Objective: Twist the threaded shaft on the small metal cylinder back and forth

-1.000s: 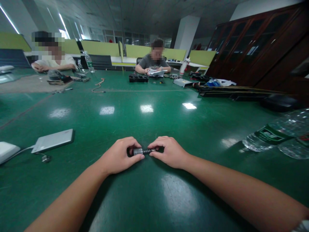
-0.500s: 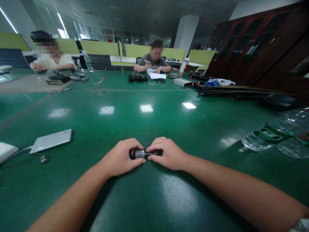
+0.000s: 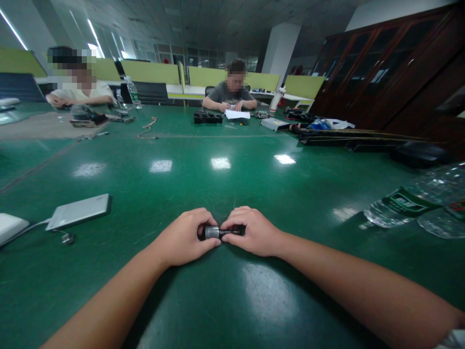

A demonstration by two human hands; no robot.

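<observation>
Low over the green table (image 3: pixel 203 189), both hands meet at a small motor-like silver cylinder (image 3: pixel 212 232) with a thin, ridged shaft (image 3: pixel 225 232) pointing right. My left hand (image 3: pixel 183 237) is closed round the cylinder's left part, thumb below and fingers above. The thumb and fingertips of my right hand (image 3: pixel 258 232) pinch the shaft close to the cylinder's end. The shaft's tip reaches into the dark hollow of the right hand. The fingers hide some of the cylinder.
A silver flat device (image 3: pixel 80 212) with a white cable lies left, beside a white box (image 3: pixel 10 228). Clear plastic bottles (image 3: pixel 403 206) lie right. Across the table sit two people (image 3: pixel 234 92), (image 3: pixel 82 92), near a black tray (image 3: pixel 208 117), papers (image 3: pixel 237 114) and dark long parts (image 3: pixel 337 135).
My left hand and the silver cylinder have shifted very slightly right; my right hand stays about where it was. The far person's writing hand has lowered to the papers.
</observation>
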